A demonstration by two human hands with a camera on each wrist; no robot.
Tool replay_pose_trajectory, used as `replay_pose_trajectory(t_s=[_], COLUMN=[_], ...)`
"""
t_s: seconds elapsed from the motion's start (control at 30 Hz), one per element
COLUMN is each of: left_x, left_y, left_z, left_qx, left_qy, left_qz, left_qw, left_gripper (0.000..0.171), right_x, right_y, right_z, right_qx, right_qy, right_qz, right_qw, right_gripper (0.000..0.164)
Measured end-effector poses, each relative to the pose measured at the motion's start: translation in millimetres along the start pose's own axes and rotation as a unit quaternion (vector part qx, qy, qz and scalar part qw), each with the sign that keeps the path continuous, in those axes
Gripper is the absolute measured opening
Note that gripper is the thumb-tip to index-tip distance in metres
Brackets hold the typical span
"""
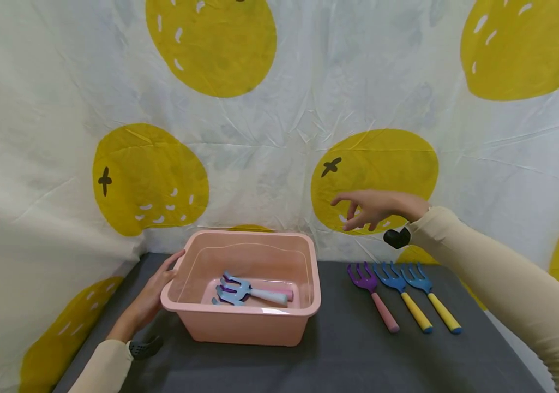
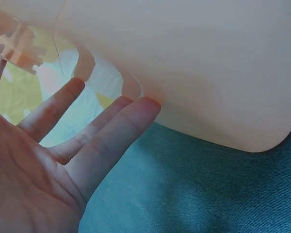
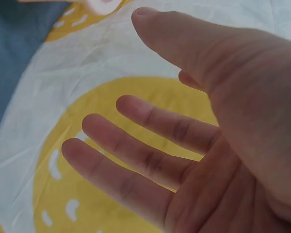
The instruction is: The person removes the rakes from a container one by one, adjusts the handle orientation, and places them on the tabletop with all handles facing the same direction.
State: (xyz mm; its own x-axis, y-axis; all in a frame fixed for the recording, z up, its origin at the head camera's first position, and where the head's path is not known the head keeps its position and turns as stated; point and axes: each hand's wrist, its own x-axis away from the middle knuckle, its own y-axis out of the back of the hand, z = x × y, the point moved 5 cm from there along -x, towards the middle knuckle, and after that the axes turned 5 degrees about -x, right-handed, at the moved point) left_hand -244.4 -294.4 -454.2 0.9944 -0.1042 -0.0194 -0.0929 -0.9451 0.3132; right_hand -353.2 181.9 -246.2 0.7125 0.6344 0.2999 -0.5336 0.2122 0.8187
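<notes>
A pink plastic basin [image 1: 245,328] stands on the dark table. At its left side is my left hand [image 1: 151,295], and in the left wrist view extended fingers [image 2: 121,133] touch the outer wall. Inside lie light blue hand forks [image 1: 241,289] with pale handles, overlapping a pink handle [image 1: 289,293] and some purple tines. My right hand [image 1: 370,209] hangs in the air, holding nothing, its fingers spread and loosely bent. Below it on the table lie a purple hand fork with a pink handle [image 1: 384,312] and two blue hand forks with yellow handles [image 1: 416,312].
A white cloth [image 1: 269,185] printed with large yellow fruit hangs behind the table and along its left side. The dark table [image 1: 338,349] extends in front of the basin and the row of forks. Both wrists carry dark bands.
</notes>
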Motion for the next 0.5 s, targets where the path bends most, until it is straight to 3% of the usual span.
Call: replay_pose_trajectory(t_s=[0.5], left_x=[-2.4], left_y=[-1.4], left_z=[-3.1], left_qx=[-0.001], left_qy=[0.0], left_qz=[-0.003], left_qw=[1.0], left_gripper=[0.061], right_x=[-34.6], right_y=[-5.9], right_z=[36.6], right_qx=[0.017], right_qy=[0.009], right_qz=[0.001], right_qw=[1.0], right_gripper=[0.074])
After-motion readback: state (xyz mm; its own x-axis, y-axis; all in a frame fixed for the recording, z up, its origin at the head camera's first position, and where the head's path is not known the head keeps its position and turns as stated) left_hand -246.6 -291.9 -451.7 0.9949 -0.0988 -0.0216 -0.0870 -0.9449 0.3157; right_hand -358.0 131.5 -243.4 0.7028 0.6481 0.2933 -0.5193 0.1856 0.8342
